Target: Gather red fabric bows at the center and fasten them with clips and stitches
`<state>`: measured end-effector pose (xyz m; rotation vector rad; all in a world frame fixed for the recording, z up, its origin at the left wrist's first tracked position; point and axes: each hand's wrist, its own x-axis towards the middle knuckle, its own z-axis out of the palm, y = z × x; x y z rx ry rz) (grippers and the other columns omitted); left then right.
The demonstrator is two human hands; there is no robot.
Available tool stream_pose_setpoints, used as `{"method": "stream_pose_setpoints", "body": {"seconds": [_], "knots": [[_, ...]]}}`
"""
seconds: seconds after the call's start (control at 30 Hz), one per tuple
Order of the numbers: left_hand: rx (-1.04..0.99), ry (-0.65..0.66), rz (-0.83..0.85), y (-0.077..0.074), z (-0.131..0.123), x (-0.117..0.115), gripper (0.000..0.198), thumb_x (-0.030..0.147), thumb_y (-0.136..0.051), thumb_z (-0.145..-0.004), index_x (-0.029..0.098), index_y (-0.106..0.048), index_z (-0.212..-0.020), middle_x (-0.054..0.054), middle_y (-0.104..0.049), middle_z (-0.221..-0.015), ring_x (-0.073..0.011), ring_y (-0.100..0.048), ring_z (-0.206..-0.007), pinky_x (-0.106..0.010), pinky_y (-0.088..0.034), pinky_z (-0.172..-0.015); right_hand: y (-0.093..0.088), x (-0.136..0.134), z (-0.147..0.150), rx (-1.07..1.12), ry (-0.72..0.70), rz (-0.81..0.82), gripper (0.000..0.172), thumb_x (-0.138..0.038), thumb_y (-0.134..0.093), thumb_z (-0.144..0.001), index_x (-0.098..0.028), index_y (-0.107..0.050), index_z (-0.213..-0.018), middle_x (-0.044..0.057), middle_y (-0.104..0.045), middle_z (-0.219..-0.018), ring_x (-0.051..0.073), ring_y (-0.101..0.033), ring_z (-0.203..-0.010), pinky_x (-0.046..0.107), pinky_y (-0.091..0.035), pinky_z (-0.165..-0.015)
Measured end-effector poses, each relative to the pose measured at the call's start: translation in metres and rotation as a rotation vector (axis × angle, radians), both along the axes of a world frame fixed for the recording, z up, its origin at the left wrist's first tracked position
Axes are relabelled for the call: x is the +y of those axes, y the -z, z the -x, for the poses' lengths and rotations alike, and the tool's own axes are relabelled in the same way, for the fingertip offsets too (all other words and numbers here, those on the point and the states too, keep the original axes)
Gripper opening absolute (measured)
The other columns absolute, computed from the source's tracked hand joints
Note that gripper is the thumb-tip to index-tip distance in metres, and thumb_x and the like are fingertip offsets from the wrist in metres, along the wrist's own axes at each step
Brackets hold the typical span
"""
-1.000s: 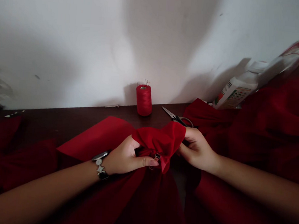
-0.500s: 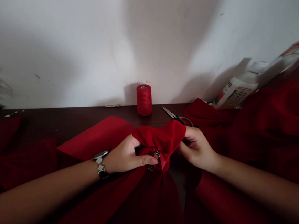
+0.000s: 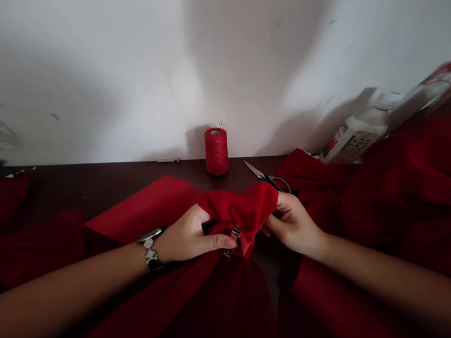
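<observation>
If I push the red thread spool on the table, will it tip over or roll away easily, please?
The tall, narrow red thread spool stands upright on its end, so a side push would probably tip it. Its round body would then likely roll on the flat dark table top. The pins that appear stuck in its top might fall out.

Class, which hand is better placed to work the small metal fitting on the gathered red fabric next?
Left, probably: the left hand reaches right beside the small metal fitting on the red fabric, while the right hand holds the fabric's far side.
</observation>
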<state>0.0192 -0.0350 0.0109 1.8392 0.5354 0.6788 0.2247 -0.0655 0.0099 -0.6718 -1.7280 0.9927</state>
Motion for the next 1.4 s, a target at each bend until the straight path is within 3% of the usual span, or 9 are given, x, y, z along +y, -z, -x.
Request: {"method": "stream_pose_setpoints", "body": {"seconds": [0.17, 0.6, 0.9, 1.2, 1.4], "knots": [[-0.004, -0.011, 0.001, 0.0008, 0.0005, -0.0006, 0.039, 0.029, -0.071, -0.074, 0.015, -0.059, -0.108, -0.009, -0.068, -0.108, -0.0229, -0.063, -0.101, -0.033, -0.049, -0.091, -0.0002, 0.0019, -0.0015, -0.028, 0.011, -0.027, 0.013, -0.015, -0.060, -0.085, -0.015, -0.065, -0.073, -0.003, -0.053, -0.059, 0.004, -0.040, -0.044, 0.015, -0.036, -0.043], [0.018, -0.018, -0.014, -0.0014, -0.0004, -0.0018, 0.038, 0.035, -0.070, -0.074, 0.014, -0.060, -0.105, -0.010, -0.068, -0.106, -0.0236, -0.064, -0.099, -0.033, -0.051, -0.088, 0.0008, -0.0015, -0.0009, -0.044, 0.022, -0.022, 0.012, -0.017, -0.059, -0.085, -0.016, -0.065, -0.075, -0.004, -0.051, -0.057, 0.005, -0.038, -0.044, 0.017, -0.041, -0.048], [0.000, -0.036, -0.051, -0.0005, -0.0012, -0.0022, 0.035, 0.028, -0.072, -0.073, 0.014, -0.060, -0.103, -0.008, -0.070, -0.103, -0.0213, -0.066, -0.096, -0.031, -0.052, -0.087, -0.0010, -0.0047, 0.0008, -0.140, 0.092, -0.169, 0.013, -0.015, -0.056, -0.086, -0.016, -0.066, -0.078, 0.001, -0.064, -0.070, 0.011, -0.059, -0.067, 0.021, -0.046, -0.064], [0.004, -0.179, -0.191, 0.0010, -0.0003, -0.0049, 0.029, 0.027, -0.072, -0.073, 0.014, -0.063, -0.098, -0.007, -0.071, -0.101, -0.0201, -0.065, -0.094, -0.031, -0.051, -0.089, 0.0045, -0.0038, -0.0039, -0.262, 0.183, -0.307, 0.006, -0.014, -0.056, -0.083, -0.016, -0.059, -0.079, 0.001, -0.062, -0.068, 0.010, -0.053, -0.057, 0.021, -0.044, -0.057], [0.021, -0.156, -0.159, 0.0015, -0.0017, -0.0041, 0.037, 0.029, -0.071, -0.074, 0.014, -0.059, -0.105, -0.009, -0.068, -0.107, -0.0216, -0.063, -0.100, -0.033, -0.050, -0.090, 0.0032, -0.0039, -0.0041, -0.301, 0.184, -0.412, 0.015, -0.005, -0.050, -0.078, -0.018, -0.056, -0.076, 0.000, -0.060, -0.065, 0.010, -0.053, -0.057, 0.019, -0.042, -0.056]]}}
